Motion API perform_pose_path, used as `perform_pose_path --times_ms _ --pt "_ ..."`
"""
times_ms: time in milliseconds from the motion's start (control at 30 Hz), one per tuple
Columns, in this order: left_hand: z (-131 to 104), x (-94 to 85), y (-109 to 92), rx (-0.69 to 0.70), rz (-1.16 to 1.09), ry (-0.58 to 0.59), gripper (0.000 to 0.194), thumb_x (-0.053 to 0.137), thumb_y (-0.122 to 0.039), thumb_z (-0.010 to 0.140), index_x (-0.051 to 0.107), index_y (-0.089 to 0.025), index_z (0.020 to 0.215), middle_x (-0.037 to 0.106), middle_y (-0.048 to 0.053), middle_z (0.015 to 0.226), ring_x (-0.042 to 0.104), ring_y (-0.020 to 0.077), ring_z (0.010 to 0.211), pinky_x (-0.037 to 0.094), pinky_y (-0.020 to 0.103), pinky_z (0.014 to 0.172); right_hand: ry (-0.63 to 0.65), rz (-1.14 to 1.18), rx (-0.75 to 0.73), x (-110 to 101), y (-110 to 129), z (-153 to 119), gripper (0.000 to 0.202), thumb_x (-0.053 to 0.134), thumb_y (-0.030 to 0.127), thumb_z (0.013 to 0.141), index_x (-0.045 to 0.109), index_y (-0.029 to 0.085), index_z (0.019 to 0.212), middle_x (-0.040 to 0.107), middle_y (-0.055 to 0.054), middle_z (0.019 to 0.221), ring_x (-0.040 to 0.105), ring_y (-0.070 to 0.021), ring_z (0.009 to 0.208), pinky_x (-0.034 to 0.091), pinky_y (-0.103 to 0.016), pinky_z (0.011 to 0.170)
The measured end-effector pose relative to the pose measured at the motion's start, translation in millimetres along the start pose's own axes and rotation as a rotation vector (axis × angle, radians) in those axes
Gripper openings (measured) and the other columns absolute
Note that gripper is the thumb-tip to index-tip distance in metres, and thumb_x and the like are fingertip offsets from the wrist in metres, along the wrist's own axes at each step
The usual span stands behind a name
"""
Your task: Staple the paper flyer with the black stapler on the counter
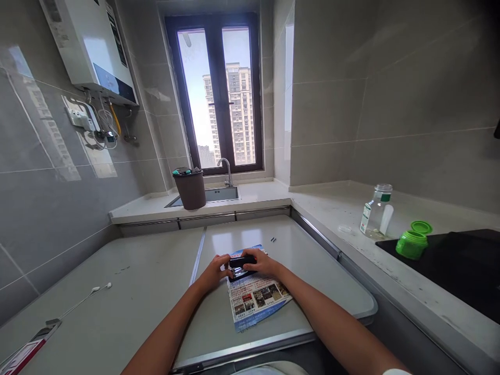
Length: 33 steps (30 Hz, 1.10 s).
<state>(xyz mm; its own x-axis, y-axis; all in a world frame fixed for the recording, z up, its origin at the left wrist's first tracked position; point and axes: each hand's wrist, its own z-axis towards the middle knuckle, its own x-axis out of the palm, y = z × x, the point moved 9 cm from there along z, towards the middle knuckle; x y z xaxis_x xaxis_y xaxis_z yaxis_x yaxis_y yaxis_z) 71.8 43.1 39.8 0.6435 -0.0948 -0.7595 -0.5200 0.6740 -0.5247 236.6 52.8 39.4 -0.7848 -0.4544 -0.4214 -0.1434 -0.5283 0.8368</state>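
Note:
A black stapler (241, 261) is held between both hands over a printed leaflet (258, 307). My left hand (215, 272) is closed on the stapler's left end, its fingertips pinching there. At the other end, my right hand (263, 263) wraps its fingers round the stapler. A shiny metal part shows along the stapler's lower side. The leaflet, with blue edges, text and small photos, lies flat under the hands on the folding table (312, 281). Just beyond it rest small strips of staples (273, 239).
White earphones (102, 286) and a red-and-white box (25, 357) lie at left. A brown bin (190, 190) stands by the sink (222, 194). On the right counter are a glass bottle (377, 211), a green jar (412, 244) and a black hob (464, 265).

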Motion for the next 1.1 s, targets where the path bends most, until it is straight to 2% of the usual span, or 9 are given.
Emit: perform_pose_path --times_ms 200,467,567,633,733,800,900,1000,1100 --pt "0.1 3.8 0.3 0.024 0.018 0.034 0.014 0.077 -0.032 0.088 0.074 -0.02 0.096 0.074 0.005 0.099 0.063 0.0242 0.097 0.043 0.036 0.095 -0.014 -0.044 0.008 0.0 -0.8 0.9 0.054 0.082 0.06 0.076 0.071 0.02 0.111 0.065 0.0 0.089 0.056 -0.0179 0.082 0.044 -0.029 0.077" --pt "4.8 3.4 8.7 -0.017 0.158 0.035 0.042 0.083 -0.05 0.084 0.074 -0.023 0.115 0.074 0.009 0.11 0.064 0.0285 0.105 0.047 0.04 0.097 -0.084 -0.147 -0.041 -8.4 1.2 5.5 0.043 0.088 0.051 0.071 0.077 0.02 0.099 0.069 0.001 0.086 0.059 -0.0178 0.081 0.042 -0.028 0.076" --pt "2.1 0.3 19.2 -0.094 0.234 0.028 0.053 0.074 -0.053 0.091 0.068 -0.026 0.135 0.066 0.013 0.139 0.058 0.0339 0.128 0.045 0.047 0.109 -0.221 -0.169 0.01 -27.4 -3.7 6.2 0.037 0.086 0.048 0.073 0.078 0.019 0.095 0.071 0.0 0.082 0.062 -0.0191 0.079 0.043 -0.028 0.073" --pt "-2.4 0.9 30.5 -0.179 0.3 0.058 0.06 0.067 -0.058 0.095 0.062 -0.028 0.146 0.054 0.015 0.156 0.047 0.0389 0.145 0.035 0.057 0.119 -0.362 -0.202 0.073 -46.1 -8.1 3.2 0.031 0.084 0.043 0.074 0.078 0.019 0.093 0.073 -0.001 0.083 0.065 -0.021 0.08 0.045 -0.029 0.074" --pt "-9.1 4.4 43.5 -0.277 0.344 0.138 0.067 0.063 -0.063 0.095 0.056 -0.029 0.153 0.044 0.016 0.166 0.035 0.0429 0.155 0.022 0.066 0.124 -0.55 -0.309 0.142 -72.4 -10.8 -5.5 0.025 0.081 0.036 0.076 0.078 0.02 0.094 0.077 -0.004 0.091 0.069 -0.0245 0.087 0.048 -0.032 0.08" --pt "-10.4 3.7 43.8 -0.286 0.341 0.152 0.063 0.065 -0.058 0.095 0.058 -0.029 0.151 0.045 0.016 0.165 0.037 0.0421 0.154 0.023 0.067 0.124 -0.646 -0.403 0.186 -87.0 -12.1 -12.4 0.021 0.08 0.032 0.077 0.078 0.02 0.094 0.078 -0.006 0.096 0.071 -0.0264 0.093 0.049 -0.034 0.085" --pt "-7.9 -2.3 36.1 -0.25 0.295 0.099 0.05 0.069 -0.041 0.093 0.065 -0.028 0.141 0.057 0.013 0.154 0.051 0.0378 0.143 0.034 0.06 0.12 -0.731 -0.511 0.28 -103.6 -18.6 -22.2 0.018 0.077 0.03 0.079 0.078 0.02 0.094 0.079 -0.009 0.1 0.071 -0.0281 0.099 0.049 -0.035 0.087" --pt "-3.5 -9.4 28.8 -0.206 0.174 -0.001 0.038 0.069 -0.021 0.086 0.074 -0.024 0.123 0.068 0.011 0.132 0.064 0.0303 0.123 0.046 0.049 0.112 -0.773 -0.599 0.349 -114.4 -25.0 -29.2 0.019 0.077 0.031 0.081 0.078 0.02 0.096 0.078 -0.012 0.103 0.071 -0.03 0.104 0.049 -0.034 0.086" --pt "0.1 -20.2 29.5 -0.185 0.04 -0.144 0.034 0.06 -0.007 0.081 0.076 -0.021 0.107 0.069 0.009 0.115 0.068 0.0245 0.109 0.053 0.043 0.103 -0.811 -0.659 0.387 -121.2 -29.5 -34.3 0.022 0.078 0.033 0.082 0.078 0.02 0.1 0.078 -0.014 0.106 0.07 -0.0325 0.106 0.05 -0.036 0.087"
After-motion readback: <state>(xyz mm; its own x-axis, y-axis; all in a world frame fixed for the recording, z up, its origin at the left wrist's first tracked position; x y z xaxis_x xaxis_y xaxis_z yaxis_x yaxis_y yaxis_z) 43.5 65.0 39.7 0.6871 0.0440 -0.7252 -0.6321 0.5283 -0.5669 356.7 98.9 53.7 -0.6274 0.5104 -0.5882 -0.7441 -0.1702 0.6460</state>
